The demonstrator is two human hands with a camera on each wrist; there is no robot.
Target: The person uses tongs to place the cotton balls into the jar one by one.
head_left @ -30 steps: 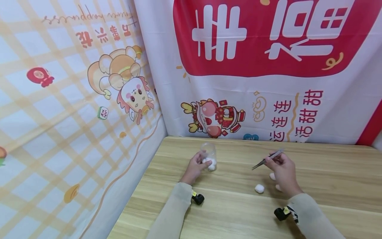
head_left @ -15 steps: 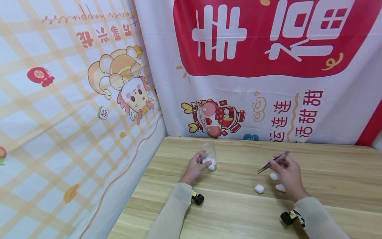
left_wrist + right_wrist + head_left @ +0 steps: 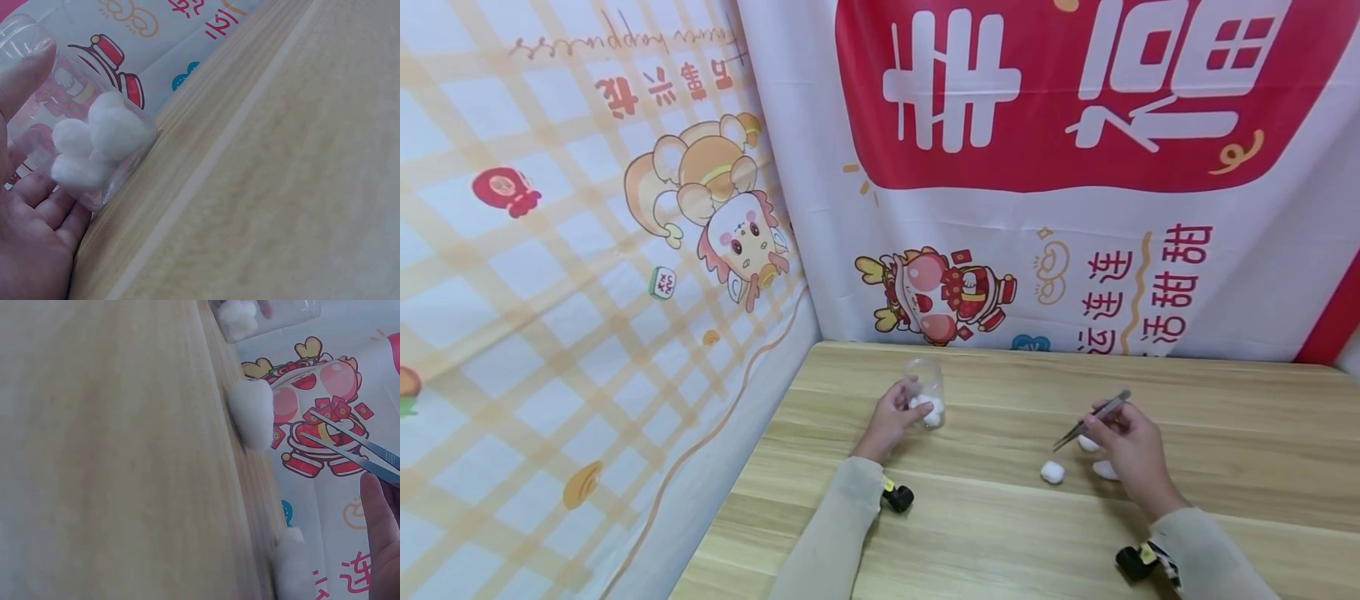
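We see printed cloth [image 3: 1022, 208] behind our wooden tabletop [image 3: 985, 533]. Our left hand [image 3: 887, 423] grips a clear jar [image 3: 924, 375]; our right hand [image 3: 1133, 450] pinches tweezers [image 3: 1107, 408], tips parted and apart from the nearest loose cotton ball [image 3: 1052, 472]. Two more balls [image 3: 1107, 470] lie by the right hand; others sit inside the jar.

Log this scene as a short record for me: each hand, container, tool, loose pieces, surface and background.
Left hand: holds the clear jar
Inside jar: several white cotton balls
Right hand: holds the metal tweezers
Tweezer tips: apart, nothing between them
Loose cotton balls: three visible near the right hand, two partly hidden by it in the head view
Surface: wood-grain table
Background: printed cloth behind the table
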